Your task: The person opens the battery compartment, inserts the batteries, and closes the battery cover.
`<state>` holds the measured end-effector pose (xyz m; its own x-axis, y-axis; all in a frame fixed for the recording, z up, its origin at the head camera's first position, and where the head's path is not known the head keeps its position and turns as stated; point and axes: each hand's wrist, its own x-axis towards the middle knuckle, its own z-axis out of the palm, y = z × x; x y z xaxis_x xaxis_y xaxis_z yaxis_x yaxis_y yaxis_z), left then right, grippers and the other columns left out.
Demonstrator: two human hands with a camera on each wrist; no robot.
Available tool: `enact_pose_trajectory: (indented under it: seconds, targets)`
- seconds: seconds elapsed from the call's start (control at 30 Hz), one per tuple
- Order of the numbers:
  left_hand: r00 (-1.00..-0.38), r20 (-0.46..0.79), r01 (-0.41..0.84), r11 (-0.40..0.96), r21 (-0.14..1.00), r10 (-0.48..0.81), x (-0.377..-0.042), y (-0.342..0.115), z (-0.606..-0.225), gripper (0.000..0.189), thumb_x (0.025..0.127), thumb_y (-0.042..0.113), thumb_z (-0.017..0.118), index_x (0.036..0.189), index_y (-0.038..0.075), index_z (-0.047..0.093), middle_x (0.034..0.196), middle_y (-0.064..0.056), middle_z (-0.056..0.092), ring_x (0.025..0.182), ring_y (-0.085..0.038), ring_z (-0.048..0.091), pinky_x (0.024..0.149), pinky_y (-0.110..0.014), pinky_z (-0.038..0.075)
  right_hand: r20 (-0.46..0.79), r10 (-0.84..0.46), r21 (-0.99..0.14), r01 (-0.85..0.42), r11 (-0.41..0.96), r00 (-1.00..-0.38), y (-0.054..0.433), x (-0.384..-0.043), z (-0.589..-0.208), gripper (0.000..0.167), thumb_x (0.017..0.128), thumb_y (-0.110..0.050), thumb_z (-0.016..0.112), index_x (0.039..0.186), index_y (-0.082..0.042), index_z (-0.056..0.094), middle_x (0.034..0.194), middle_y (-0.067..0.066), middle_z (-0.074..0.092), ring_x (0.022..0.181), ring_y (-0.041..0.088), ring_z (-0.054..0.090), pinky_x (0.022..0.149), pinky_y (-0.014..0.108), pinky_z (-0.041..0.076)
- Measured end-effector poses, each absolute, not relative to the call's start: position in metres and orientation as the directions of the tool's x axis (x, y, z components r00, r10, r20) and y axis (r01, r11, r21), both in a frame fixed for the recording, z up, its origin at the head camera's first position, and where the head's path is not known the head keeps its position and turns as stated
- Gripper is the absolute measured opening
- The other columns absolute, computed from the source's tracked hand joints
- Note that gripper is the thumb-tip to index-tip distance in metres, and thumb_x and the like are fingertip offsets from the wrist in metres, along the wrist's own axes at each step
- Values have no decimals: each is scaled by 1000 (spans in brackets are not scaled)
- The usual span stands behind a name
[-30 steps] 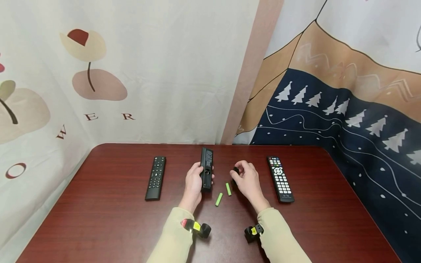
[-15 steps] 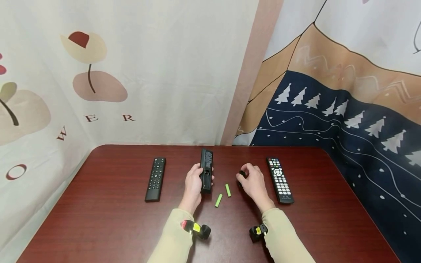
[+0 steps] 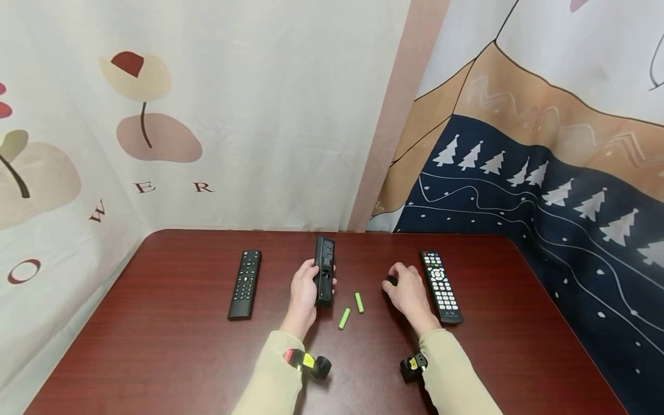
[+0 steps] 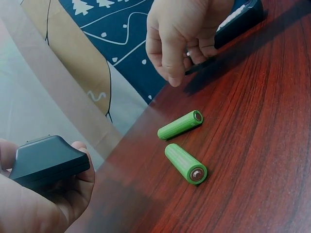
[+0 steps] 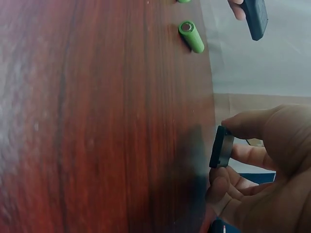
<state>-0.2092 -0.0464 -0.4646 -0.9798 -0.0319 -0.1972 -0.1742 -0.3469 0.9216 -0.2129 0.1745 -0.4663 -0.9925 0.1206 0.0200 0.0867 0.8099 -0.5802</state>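
My left hand (image 3: 302, 293) grips a black remote control (image 3: 325, 256) whose back faces up, its battery compartment bare. In the left wrist view the end of this remote (image 4: 51, 158) rests in the curled fingers. Between thumb and fingers, my right hand (image 3: 410, 293) pinches a small black battery cover (image 5: 222, 147), low over the table with its shadow beneath. Two green batteries lie on the table between the hands: one battery (image 3: 359, 302) slightly farther back, the other battery (image 3: 344, 319) nearer the front.
A black remote (image 3: 245, 284) lies buttons up to the left of my left hand. Another remote with white buttons (image 3: 441, 286) lies just right of my right hand. The dark red table (image 3: 181, 346) ends at printed curtains (image 3: 270, 144) behind.
My right hand has moved right and lower with the battery cover, away from the batteries and closer to the white-buttoned remote. The left hand and its remote stay in place.
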Motion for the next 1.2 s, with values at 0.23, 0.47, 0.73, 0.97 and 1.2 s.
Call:
enact_pose_trajectory:
  seconds: [0.23,0.47,0.73,0.97,1.2]
  targets:
    - [-982,-187,-168,-334,927,-27,-208,-48,-464,39,108,13,30,134,-2,54,128,-30,62,81,-20,69,69,-33,56,1,132,-556,109,824,-991,179,-213,-467,20,93,-12,73,108,-4,63,110,21,56,88,33,59,81,48,52]
    - [-984,-178,-157,-345,926,-30,-208,-48,-464,37,107,11,30,133,-4,52,128,-30,62,79,-19,68,69,-33,56,-13,134,-537,120,835,-991,181,-213,-468,20,93,-13,73,106,-4,61,108,21,53,78,31,56,74,45,51]
    - [-986,-166,-144,-348,926,-32,-209,-48,-466,38,107,11,31,134,-4,53,126,-30,63,78,-19,68,67,-33,56,-30,143,-519,137,844,-989,184,-214,-469,20,93,-13,74,106,-4,61,107,21,52,77,30,56,72,43,51]
    - [-982,-187,-166,-340,926,-28,-209,-49,-468,38,107,13,30,134,-2,53,129,-31,61,80,-20,69,68,-32,56,-34,143,-513,140,847,-989,185,-213,-472,22,93,-14,75,106,-3,62,107,21,52,77,29,56,71,42,51]
    - [-982,-188,-169,-328,929,-26,-208,-51,-468,39,108,14,30,136,-1,53,131,-31,60,84,-21,69,71,-33,56,2,132,-509,112,854,-991,185,-213,-472,24,91,-15,77,106,-2,63,107,22,53,72,27,55,68,41,51]
